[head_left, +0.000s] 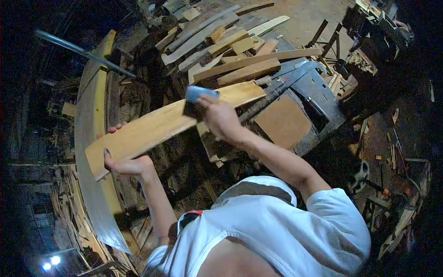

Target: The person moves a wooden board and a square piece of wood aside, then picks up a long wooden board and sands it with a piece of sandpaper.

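A long pale wooden board [152, 125] lies slantwise before me, its near left end in my left hand [131, 165]. The palm supports the lower edge, the thumb rests on the face, and fingertips show over the far edge. My right hand [222, 119] grips a blue block [199, 93] with a dark side, which looks like a sanding block. It is on or just over the board's upper face, right of the middle; contact is hard to make out. The board's far right end reaches to the metal bench machine [318, 87].
Beyond the board, several cut wood pieces [244, 45] are piled up. A brown square panel [284, 121] sits on the machine. To the left stand a long curved plank [87, 115] and a metal pipe [83, 51]. Scrap wood [71, 203] and tools [394, 147] lie around.
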Tool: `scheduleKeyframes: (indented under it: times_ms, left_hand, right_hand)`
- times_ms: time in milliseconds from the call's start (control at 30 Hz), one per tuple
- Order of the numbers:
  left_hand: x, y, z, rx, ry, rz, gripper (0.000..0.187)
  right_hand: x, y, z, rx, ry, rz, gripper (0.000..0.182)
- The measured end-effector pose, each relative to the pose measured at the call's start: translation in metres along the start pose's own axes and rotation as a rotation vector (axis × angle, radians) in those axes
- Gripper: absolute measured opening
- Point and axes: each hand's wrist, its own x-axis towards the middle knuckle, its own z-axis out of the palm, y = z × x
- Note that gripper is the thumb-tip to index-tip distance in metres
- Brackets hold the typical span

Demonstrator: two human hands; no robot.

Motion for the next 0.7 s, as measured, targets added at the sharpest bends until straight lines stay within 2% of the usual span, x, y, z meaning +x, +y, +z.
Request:
scheduleKeyframes:
  times_ms: [33,100,133,167,233,267,300,333,367,400,433,500,533,567,600,667,700]
  left_hand:
    - [-0.001,0.000,-0.001,0.003,0.004,-0.003,0.044]
    - [0.003,-0.001,0.000,0.028,0.028,-0.021,0.045]
    - [0.004,0.000,-0.004,0.027,0.032,-0.059,0.046]
    - [0.002,0.003,-0.002,0.027,0.035,-0.048,0.046]
    - [-0.008,0.004,0.005,0.046,0.049,0.014,0.046]
    - [-0.008,0.004,0.000,0.041,0.049,0.015,0.046]
    - [-0.007,0.002,-0.007,0.008,0.039,0.001,0.045]
    - [-0.005,-0.001,-0.009,-0.025,0.027,-0.015,0.045]
    - [-0.004,-0.003,-0.005,-0.032,0.026,-0.018,0.045]
    - [-0.005,-0.002,-0.002,-0.021,0.002,0.005,0.045]
    - [-0.007,0.001,-0.002,-0.001,-0.022,0.027,0.046]
    - [-0.008,0.001,0.002,0.046,0.009,0.017,0.045]
    - [-0.008,0.001,0.003,0.077,0.038,0.021,0.045]
    - [-0.007,0.001,0.001,0.080,0.039,0.030,0.045]
    - [-0.007,0.000,-0.003,0.078,0.052,0.023,0.044]
    - [-0.009,-0.003,-0.013,0.073,0.063,0.017,0.043]
    - [-0.009,-0.004,-0.019,0.052,0.055,0.026,0.043]
  right_hand:
    - [-0.004,-0.011,0.001,-0.028,0.089,-0.152,0.033]
    - [-0.001,-0.005,-0.018,0.092,-0.009,-0.050,0.034]
    - [0.002,0.009,-0.022,0.182,-0.022,0.085,0.032]
    - [0.004,0.031,-0.016,0.272,-0.036,0.221,0.030]
    - [0.001,0.136,0.058,0.379,0.108,0.096,0.024]
    - [0.011,0.063,-0.012,0.001,0.021,0.100,0.024]
    - [0.014,0.052,-0.014,-0.003,-0.091,0.170,0.023]
    - [0.009,0.049,-0.001,0.011,-0.108,0.148,0.027]
    - [0.010,-0.002,-0.028,-0.034,-0.061,0.078,0.030]
    - [0.000,0.016,0.008,-0.034,0.027,-0.107,0.035]
    - [0.000,-0.006,-0.012,-0.005,0.006,-0.150,0.041]
    - [0.002,0.007,-0.011,0.015,0.012,-0.052,0.042]
    - [0.006,0.015,-0.022,0.005,-0.064,0.077,0.041]
    - [0.009,0.038,-0.018,0.022,-0.048,0.121,0.035]
    - [0.013,0.074,-0.001,0.012,-0.077,0.118,0.028]
    - [0.014,0.085,0.004,0.005,-0.066,0.082,0.024]
    - [0.023,0.067,-0.003,0.002,-0.091,0.093,0.024]
